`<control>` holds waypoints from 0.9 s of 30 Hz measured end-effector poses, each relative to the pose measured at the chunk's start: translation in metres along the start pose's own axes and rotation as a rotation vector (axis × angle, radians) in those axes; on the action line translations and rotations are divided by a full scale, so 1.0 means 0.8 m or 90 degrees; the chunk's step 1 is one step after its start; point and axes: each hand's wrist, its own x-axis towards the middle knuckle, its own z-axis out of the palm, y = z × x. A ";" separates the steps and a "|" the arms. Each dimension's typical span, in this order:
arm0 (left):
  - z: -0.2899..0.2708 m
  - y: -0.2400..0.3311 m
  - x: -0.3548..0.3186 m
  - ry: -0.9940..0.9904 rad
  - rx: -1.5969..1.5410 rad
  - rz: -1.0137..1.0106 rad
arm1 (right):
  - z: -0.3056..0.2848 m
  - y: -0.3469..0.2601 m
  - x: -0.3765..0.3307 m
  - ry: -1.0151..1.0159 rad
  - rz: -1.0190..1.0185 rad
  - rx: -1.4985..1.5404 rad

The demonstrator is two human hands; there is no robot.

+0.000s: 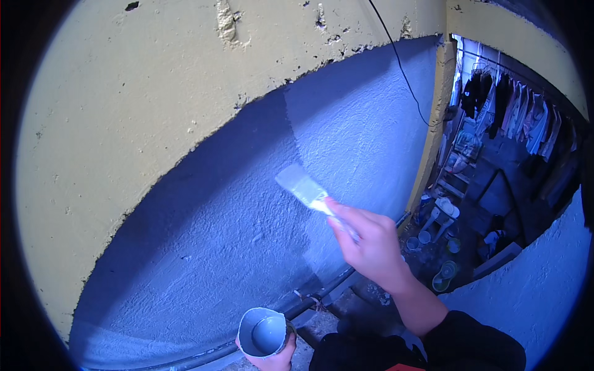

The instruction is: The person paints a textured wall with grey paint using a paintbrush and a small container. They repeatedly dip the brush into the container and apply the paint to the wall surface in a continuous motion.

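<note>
My right hand (374, 244) grips the handle of a flat paintbrush (301, 185), its bristles pointing up and left. The bristle end is at the rough wall (216, 229), by the border between a darker grey area and a paler one; whether it touches cannot be made out. Low in the view, my left hand (272, 358) is wrapped around a cup (262, 332) with greyish-blue liquid inside. The cup's rim has a raised, uneven edge. My left fingers are partly hidden behind it.
A yellow, chipped wall band (142, 86) arches above. One thin black cable (399, 59) hangs down it. Along the wall's foot runs a dark pipe (216, 353). Beyond an opening at right are hanging clothes (526, 114), a white stool (442, 213) and several small containers.
</note>
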 end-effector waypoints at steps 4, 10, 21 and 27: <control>0.002 0.005 -0.005 0.004 0.019 0.036 | 0.015 0.029 -0.012 -0.173 0.100 -0.044; 0.002 0.003 -0.006 0.013 0.038 0.043 | -0.007 0.043 -0.043 -0.310 0.198 -0.101; -0.004 0.005 -0.006 -0.016 0.052 0.019 | 0.001 0.015 0.015 -0.206 0.169 0.004; -0.007 -0.059 -0.019 0.014 0.067 0.044 | -0.011 -0.005 0.024 -0.007 -0.015 0.063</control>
